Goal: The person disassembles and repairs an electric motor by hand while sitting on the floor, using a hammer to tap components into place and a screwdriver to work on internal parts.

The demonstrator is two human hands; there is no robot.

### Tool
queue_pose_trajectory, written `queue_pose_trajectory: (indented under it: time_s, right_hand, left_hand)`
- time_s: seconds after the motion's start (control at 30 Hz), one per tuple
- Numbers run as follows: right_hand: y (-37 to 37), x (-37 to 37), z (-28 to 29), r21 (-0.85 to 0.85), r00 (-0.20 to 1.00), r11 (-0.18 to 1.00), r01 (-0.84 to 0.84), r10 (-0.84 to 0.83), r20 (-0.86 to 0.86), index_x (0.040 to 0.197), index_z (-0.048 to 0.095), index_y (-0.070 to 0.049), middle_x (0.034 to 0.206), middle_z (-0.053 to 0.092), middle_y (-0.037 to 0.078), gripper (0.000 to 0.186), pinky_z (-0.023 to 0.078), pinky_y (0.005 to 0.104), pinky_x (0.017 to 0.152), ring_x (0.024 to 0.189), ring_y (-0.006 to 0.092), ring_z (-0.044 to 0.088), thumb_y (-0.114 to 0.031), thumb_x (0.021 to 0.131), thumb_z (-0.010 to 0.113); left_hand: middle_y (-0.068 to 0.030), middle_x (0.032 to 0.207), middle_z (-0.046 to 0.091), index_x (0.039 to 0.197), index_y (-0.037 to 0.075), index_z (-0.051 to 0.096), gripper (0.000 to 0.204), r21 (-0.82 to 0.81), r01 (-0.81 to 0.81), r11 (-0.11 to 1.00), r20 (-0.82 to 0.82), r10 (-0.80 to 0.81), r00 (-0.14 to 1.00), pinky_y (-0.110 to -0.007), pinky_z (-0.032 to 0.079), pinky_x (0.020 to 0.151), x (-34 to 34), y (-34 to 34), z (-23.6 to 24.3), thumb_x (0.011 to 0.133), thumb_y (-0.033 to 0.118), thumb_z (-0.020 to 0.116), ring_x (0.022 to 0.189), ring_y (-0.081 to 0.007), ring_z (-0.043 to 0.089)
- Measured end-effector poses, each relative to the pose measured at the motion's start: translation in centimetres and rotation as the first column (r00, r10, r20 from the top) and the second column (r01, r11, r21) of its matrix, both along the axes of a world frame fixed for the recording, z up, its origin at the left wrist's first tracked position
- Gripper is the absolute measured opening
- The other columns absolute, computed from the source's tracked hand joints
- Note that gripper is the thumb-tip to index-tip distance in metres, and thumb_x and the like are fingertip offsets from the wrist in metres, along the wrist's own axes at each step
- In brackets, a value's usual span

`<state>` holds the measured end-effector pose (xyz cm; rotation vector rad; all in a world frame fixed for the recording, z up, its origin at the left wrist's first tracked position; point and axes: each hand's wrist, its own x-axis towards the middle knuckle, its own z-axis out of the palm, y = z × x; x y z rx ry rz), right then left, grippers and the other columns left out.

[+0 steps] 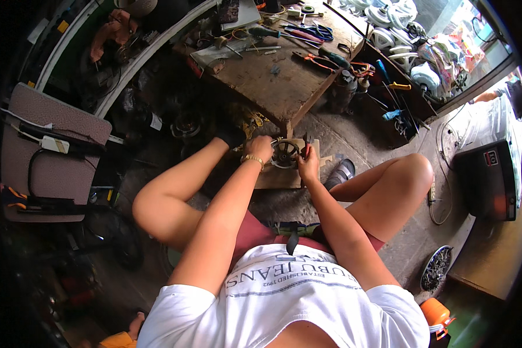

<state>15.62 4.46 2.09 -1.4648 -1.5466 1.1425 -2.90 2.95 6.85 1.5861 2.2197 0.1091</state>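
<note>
The left hand (261, 148) was at the left edge of a dark round part (285, 155), which had spokes like a small wheel, and its fingers were bent; whether they were pinching the rim, I could not tell. The right hand (308, 165) was closed around a red-handled tool (306, 149), whose dark end pointed away from the person, just beside the right edge of the same part. So the round part was between the two hands, over a low wooden board (267, 180) which lay between the feet. On the left wrist there was a gold-coloured band (252, 159). Both knees were bent outward, and near the right side of the board one foot wore a grey sandal (341, 173). Beyond the hands stood a worn wooden surface (261, 78), and on it were lying blue-handled scissors (322, 31), orange-handled pliers (318, 61) and other small tools. At its right side there was a dark bottle (343, 90), and next to this a wooden box (405, 138) with screwdrivers. Farther to the right were white plastic parts (388, 26) in a heap, a black boxy device (486, 182) and, nearer to the person, a bowl (424, 276) full of small metal pieces. On the far left was a padded board (58, 113) with cables across it.
</note>
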Motion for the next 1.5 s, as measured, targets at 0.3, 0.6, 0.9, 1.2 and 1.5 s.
queue_pose_trajectory:
  time_s: [0.3, 0.6, 0.9, 1.2, 1.5]
  right_hand:
    - [-0.6, 0.2, -4.1, -0.026, 0.968, 0.999, 0.019, -0.025, -0.251, 0.101, 0.048, -0.003, 0.087, 0.057, 0.01, 0.036, 0.044, 0.0325, 0.074, 0.082, 0.022, 0.055, 0.004, 0.072, 0.069]
    - [-1.8, 0.9, -0.7, -0.042, 0.996, 0.996, 0.081, -0.083, -0.039, 0.102, 0.05, -0.002, 0.088, 0.058, 0.006, 0.037, 0.046, 0.0292, 0.076, 0.083, 0.0148, 0.056, -0.002, 0.073, 0.072]
    - [-1.3, -0.1, 0.6, -0.044, 0.991, 0.991, 0.124, -0.121, 0.057, 0.095, 0.05, -0.004, 0.082, 0.058, 0.005, 0.034, 0.047, 0.0303, 0.069, 0.077, 0.0161, 0.057, -0.004, 0.071, 0.073]
    - [0.2, -1.0, 1.4, 0.176, 0.89, 0.982, 0.068, -0.14, 0.433, 0.097, 0.059, -0.004, 0.093, 0.057, 0.018, 0.027, 0.043, 0.043, 0.079, 0.088, 0.0397, 0.056, -0.029, 0.086, 0.058]
    - [3.6, 1.1, 6.2, 0.088, 0.949, 0.951, 0.296, -0.282, -0.143, 0.088, 0.049, -0.004, 0.068, 0.049, 0.006, 0.018, 0.043, 0.0299, 0.048, 0.051, 0.0139, 0.051, -0.021, 0.091, 0.056]
  left_hand:
    - [-0.0117, 0.096, 0.068, 0.093, 0.011, 0.07, 0.029, -0.194, 0.131, 0.972, -0.193, -0.169, 0.967, -0.042, 0.05, 0.08, 0.6, 4.0, 0.3, 0.07, 0.028, 0.073, 0.095, -0.0281, 0.064]
    - [-0.0105, 0.109, 0.067, 0.103, 0.01, 0.069, 0.043, -0.355, 0.196, 0.914, -0.067, -0.234, 0.97, -0.04, 0.05, 0.084, 0.4, 5.2, 1.9, 0.072, 0.04, 0.074, 0.102, -0.0242, 0.064]
    - [-0.0058, 0.099, 0.069, 0.094, 0.015, 0.072, 0.031, -0.198, 0.284, 0.938, -0.221, -0.325, 0.919, -0.037, 0.049, 0.076, 0.4, 5.1, 0.6, 0.071, 0.034, 0.075, 0.093, -0.0204, 0.066]
    - [-0.004, 0.098, 0.07, 0.096, 0.015, 0.072, 0.026, -0.153, 0.323, 0.934, -0.21, -0.35, 0.913, -0.037, 0.049, 0.077, -1.0, 4.7, 0.5, 0.075, 0.03, 0.067, 0.093, -0.02, 0.066]
    - [-0.0026, 0.093, 0.071, 0.092, 0.017, 0.074, 0.023, -0.087, 0.346, 0.934, -0.296, -0.356, 0.887, -0.034, 0.052, 0.068, -0.3, 4.4, 1.2, 0.083, 0.016, 0.052, 0.087, -0.019, 0.068]
